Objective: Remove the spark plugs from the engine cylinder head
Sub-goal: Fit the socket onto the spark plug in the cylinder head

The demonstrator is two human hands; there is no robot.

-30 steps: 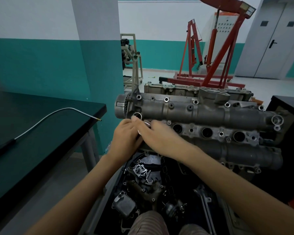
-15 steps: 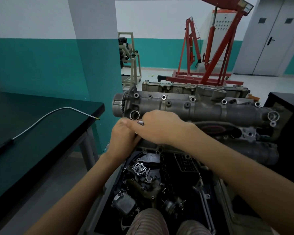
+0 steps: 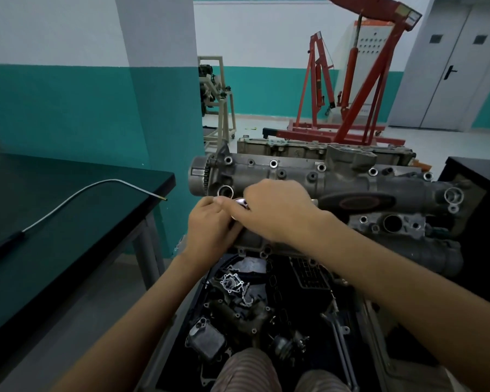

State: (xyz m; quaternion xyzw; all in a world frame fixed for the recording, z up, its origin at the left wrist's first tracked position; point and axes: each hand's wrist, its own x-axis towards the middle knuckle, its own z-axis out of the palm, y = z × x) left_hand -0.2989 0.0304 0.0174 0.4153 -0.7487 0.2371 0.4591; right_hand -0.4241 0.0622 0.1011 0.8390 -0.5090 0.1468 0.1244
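Frame centre: right hand (image 3: pixel 277 210) grips ratchet (image 3: pixel 357 201) (head mostly hidden); left hand (image 3: pixel 210 224) steadies it, grip unclear, over cylinder head (image 3: pixel 266 172).

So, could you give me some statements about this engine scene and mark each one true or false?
1. Both hands are together at the left end of the cylinder head. True.
2. The right hand holds a ratchet with a black handle that lies along the head. True.
3. The left hand rests on the dark table. False: it is at the ratchet's shiny head, beside the right hand.
4. A red engine crane stands behind the engine. True.
5. The bent metal rod lies in the parts tray. False: it lies on the dark table at the left.
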